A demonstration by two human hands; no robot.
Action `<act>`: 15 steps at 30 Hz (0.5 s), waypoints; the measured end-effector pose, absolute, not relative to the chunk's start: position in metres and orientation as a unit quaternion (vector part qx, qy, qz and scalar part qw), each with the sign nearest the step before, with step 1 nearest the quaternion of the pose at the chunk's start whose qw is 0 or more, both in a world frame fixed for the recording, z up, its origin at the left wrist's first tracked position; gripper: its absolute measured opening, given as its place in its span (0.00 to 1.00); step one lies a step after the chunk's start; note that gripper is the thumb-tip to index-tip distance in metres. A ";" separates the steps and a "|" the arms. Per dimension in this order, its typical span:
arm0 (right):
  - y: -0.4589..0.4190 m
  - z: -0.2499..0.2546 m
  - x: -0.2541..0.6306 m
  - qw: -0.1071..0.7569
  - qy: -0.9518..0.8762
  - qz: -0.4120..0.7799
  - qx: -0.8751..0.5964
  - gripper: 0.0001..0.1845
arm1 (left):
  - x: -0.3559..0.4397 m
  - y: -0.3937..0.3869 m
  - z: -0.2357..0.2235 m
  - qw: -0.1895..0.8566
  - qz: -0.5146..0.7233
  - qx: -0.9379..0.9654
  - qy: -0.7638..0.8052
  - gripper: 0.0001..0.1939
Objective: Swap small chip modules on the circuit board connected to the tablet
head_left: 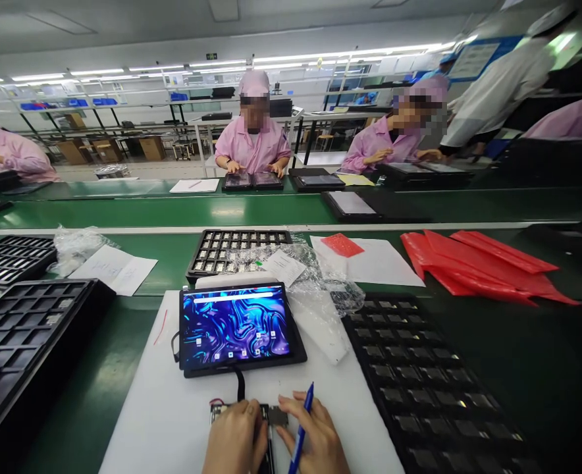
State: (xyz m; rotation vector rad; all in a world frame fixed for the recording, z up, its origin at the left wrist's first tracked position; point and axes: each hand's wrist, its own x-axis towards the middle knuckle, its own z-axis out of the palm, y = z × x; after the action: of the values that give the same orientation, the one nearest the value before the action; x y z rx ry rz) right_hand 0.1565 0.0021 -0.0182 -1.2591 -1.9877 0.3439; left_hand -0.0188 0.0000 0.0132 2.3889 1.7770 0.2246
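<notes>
Far left of the fingers stood a black compartment tray [88,329], its long side running away from the wearer. Farther off, still left of them, lay a handwritten paper sheet [135,271]. Straight beyond the left fingers, a tablet [236,329] lay with its long axis left to right, its lit screen tilted toward the wearer. From its near edge a black ribbon cable [240,384] ran down to a circuit board assembly [216,411] under the left fingers; that assembly's far edge ran left to right and its right edge toward the wearer, the rest being hidden. The left hand [236,438] had its fingers bent close together over the assembly; whether they clamped it could not be told. Just right of them, a small dark module [278,416] stuck out rightward. The right hand [315,431] had thumb and index finger apart around the module, contact unclear, while its fingers gripped a blue pen [301,428], long axis slanting away and slightly right. Right of these fingers lay 1 black component tray [419,395], and farther beyond, red plastic bags [478,263].
</notes>
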 end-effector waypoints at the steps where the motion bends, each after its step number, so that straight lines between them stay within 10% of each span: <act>1: 0.003 -0.016 0.156 0.378 -0.776 0.131 -0.488 0.14 | -0.017 0.000 0.014 0.069 0.068 0.798 0.595 0.08; 15: 0.002 -0.031 0.161 0.353 -0.786 0.143 -0.487 0.11 | -0.005 -0.005 0.006 -0.023 0.123 0.812 0.570 0.10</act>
State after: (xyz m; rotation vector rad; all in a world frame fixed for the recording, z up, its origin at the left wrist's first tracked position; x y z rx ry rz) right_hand 0.1609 0.0021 -0.0305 -1.2591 -2.0332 0.3693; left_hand -0.0050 -0.0051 0.0061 2.5880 1.8181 0.3919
